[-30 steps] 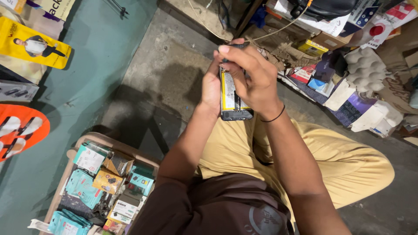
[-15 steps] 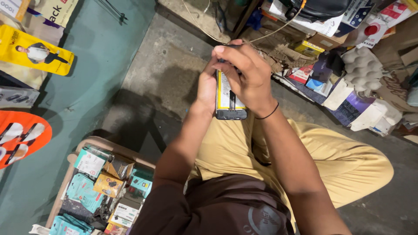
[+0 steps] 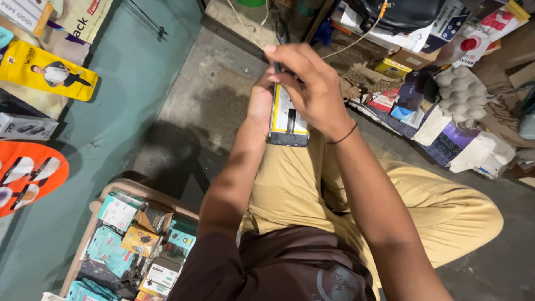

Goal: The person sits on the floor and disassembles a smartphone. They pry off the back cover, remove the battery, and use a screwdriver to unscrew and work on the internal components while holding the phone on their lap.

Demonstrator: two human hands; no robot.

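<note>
Under you, the bare concrete floor (image 3: 223, 95) carries a wooden tray (image 3: 146, 190) of small boxes and scattered packages (image 3: 446, 128).

Rough concrete floor (image 3: 223, 95), cardboard boxes (image 3: 139, 239)

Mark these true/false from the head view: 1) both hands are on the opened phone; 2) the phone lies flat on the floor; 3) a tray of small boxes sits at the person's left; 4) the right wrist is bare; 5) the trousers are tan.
1) True: the left hand and right hand both hold the opened phone.
2) False: it is held up above the lap, off the floor.
3) True: the tray of small boxes is at lower left.
4) False: a thin black band circles it.
5) True: the trousers are tan.
</note>
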